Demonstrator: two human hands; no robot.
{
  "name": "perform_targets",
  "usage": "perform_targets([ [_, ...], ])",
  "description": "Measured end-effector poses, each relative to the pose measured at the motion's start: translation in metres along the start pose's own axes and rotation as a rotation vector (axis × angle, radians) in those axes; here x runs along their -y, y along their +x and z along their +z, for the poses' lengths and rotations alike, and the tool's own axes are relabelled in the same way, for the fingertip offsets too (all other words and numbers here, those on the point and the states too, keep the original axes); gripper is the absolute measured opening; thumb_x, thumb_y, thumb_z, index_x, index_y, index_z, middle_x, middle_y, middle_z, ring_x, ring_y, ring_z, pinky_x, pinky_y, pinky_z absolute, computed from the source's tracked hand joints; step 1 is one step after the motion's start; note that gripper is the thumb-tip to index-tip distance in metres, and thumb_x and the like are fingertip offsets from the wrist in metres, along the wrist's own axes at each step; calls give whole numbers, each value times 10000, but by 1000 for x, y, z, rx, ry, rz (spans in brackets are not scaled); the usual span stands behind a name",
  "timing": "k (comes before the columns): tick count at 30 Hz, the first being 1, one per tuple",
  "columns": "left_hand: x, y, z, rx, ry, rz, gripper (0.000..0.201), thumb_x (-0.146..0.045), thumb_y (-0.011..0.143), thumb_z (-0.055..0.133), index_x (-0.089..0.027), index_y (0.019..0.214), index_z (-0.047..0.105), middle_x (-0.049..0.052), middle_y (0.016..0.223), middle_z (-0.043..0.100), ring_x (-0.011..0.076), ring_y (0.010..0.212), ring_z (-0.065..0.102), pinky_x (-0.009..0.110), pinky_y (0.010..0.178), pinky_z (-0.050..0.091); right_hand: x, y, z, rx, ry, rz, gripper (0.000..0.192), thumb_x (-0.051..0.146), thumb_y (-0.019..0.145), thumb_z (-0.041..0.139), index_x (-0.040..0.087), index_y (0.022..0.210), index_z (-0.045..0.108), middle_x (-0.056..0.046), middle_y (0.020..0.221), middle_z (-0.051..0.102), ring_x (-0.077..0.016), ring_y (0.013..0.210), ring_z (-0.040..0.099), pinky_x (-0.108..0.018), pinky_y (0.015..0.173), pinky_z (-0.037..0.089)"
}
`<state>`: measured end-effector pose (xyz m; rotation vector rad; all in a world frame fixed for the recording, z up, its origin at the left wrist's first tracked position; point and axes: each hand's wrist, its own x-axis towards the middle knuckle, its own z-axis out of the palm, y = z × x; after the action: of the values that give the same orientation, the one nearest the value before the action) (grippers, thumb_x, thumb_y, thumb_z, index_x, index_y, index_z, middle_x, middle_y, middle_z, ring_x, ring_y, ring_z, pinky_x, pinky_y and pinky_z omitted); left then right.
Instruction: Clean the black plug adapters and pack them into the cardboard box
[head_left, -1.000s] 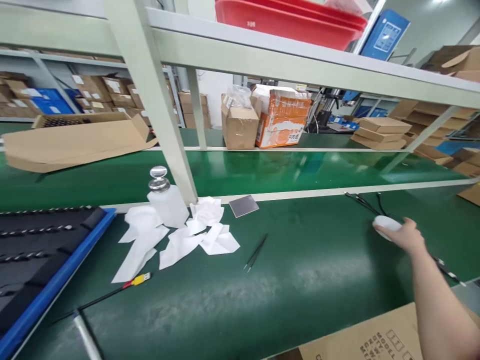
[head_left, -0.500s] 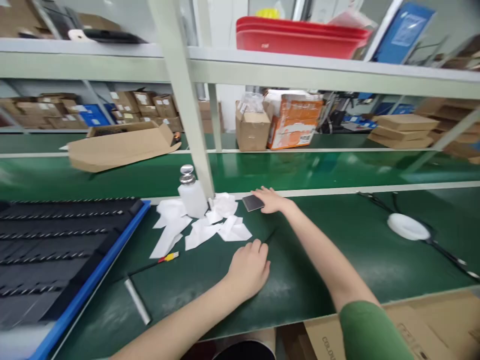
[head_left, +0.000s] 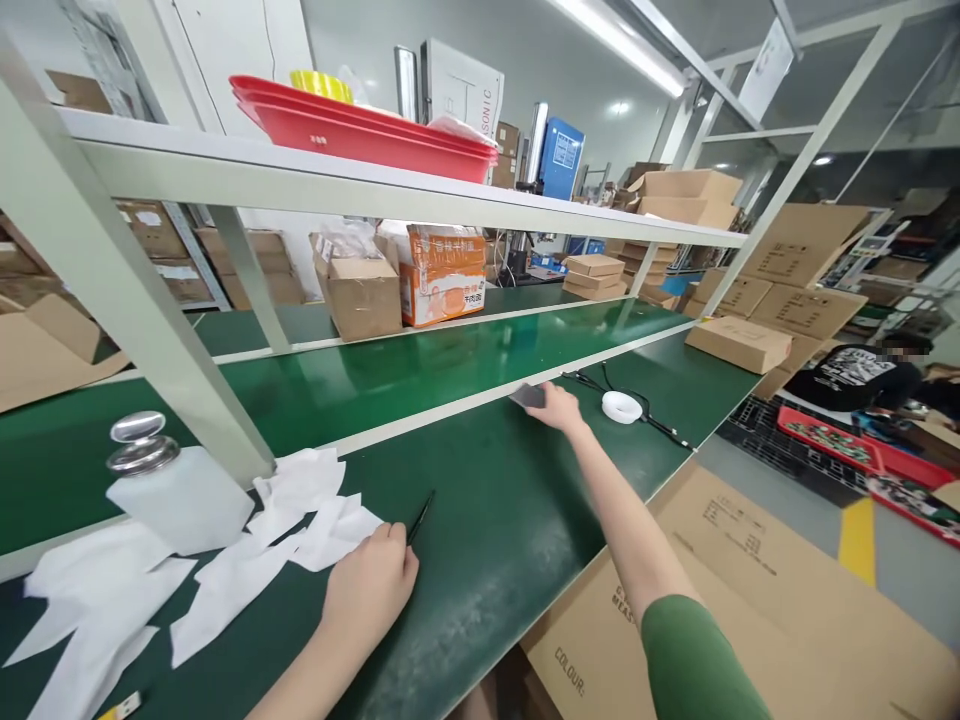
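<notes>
The left hand [head_left: 373,590] rests low on the green bench [head_left: 480,520], fingers curled loosely over the near end of a pair of black tweezers [head_left: 420,517] that point away toward one o'clock; the grip looks light, and whether the tips are pinched cannot be told. Just at nine o'clock of that hand lie crumpled white wipes [head_left: 300,520], and beyond them, at about ten o'clock, stands a white pump bottle [head_left: 176,490] with a metal cap beside the grey shelf post [head_left: 135,300]. The right hand [head_left: 559,408] is stretched far out at one o'clock, fingers narrowed around a small dark flat plate [head_left: 528,396] held at the bench's far edge strip; the plate seems barely lifted or sliding, which of the two is not clear. Just at three o'clock of that hand sits a white tape roll [head_left: 622,407] with black cables [head_left: 660,428] running past it. To handle the plate well, the fingers should probably stay on its edges, not its face, and bring it in low over the bench, clear of the cables. The tweezers likely want a firmer pinch nearer the middle before they are raised. Cardboard boxes [head_left: 742,343] stand farther off at two o'clock.
</notes>
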<state>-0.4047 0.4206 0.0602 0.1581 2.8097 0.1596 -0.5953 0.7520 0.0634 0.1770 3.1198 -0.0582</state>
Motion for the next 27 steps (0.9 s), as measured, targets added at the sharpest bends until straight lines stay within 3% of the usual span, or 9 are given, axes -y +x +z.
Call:
perform_targets([
  [3,12,-18,-3,58,-24,-35,246,-193,978,286,-148,914,519,67,954,569,196,849,603,320,639,366,-53,8,13,-19,-93,285,615,522,884,587,90,1311,488,-172,1254,535,-299,1218,491,-542,1089,299],
  [8,33,-42,5,76,-94,-120,282,-235,993,233,-154,887,481,57,919,547,159,758,559,294,621,331,-85,22,22,-23,-103,350,522,468,922,556,100,1291,522,-147,1252,563,-290,1285,456,-553,1145,219],
  [12,33,-42,11,-18,-121,-198,220,-246,959,327,-161,831,485,54,914,583,190,777,588,300,599,281,-81,29,14,-119,-91,308,469,355,951,512,15,1274,526,-223,1274,546,-337,1317,425,-578,1130,231],
  [16,32,-27,14,-67,-140,-268,190,-280,924,401,-166,853,537,41,902,620,204,816,615,310,608,289,-35,16,14,-262,-23,-15,507,389,984,395,79,1378,466,-163,1478,400,-337,1454,206,-590,1175,129],
  [19,35,-19,13,-87,-139,-314,206,-296,915,409,-166,870,562,39,910,631,201,819,622,309,607,316,0,-32,14,-300,17,-285,478,466,966,391,182,1331,513,-60,1533,348,-293,1483,158,-588,1189,116],
  [21,39,-16,12,-92,-130,-333,214,-303,912,412,-166,890,575,41,927,638,204,834,629,309,616,335,7,-80,12,-380,20,-507,444,482,978,364,214,1292,529,-36,1510,386,-288,1482,180,-610,1179,124],
  [24,51,-14,7,-83,-111,-358,246,-325,921,397,-165,927,585,55,971,647,221,876,640,316,636,359,-12,-163,6,-471,-9,-664,420,480,998,351,208,1266,526,-59,1458,449,-328,1425,301,-628,1103,273],
  [27,65,-12,0,-47,-84,-371,298,-363,938,365,-157,933,580,84,970,646,263,921,640,331,667,377,-42,-253,4,-328,-52,-670,409,447,984,429,226,1320,507,-31,1408,510,-268,1339,441,-505,1050,432],
])
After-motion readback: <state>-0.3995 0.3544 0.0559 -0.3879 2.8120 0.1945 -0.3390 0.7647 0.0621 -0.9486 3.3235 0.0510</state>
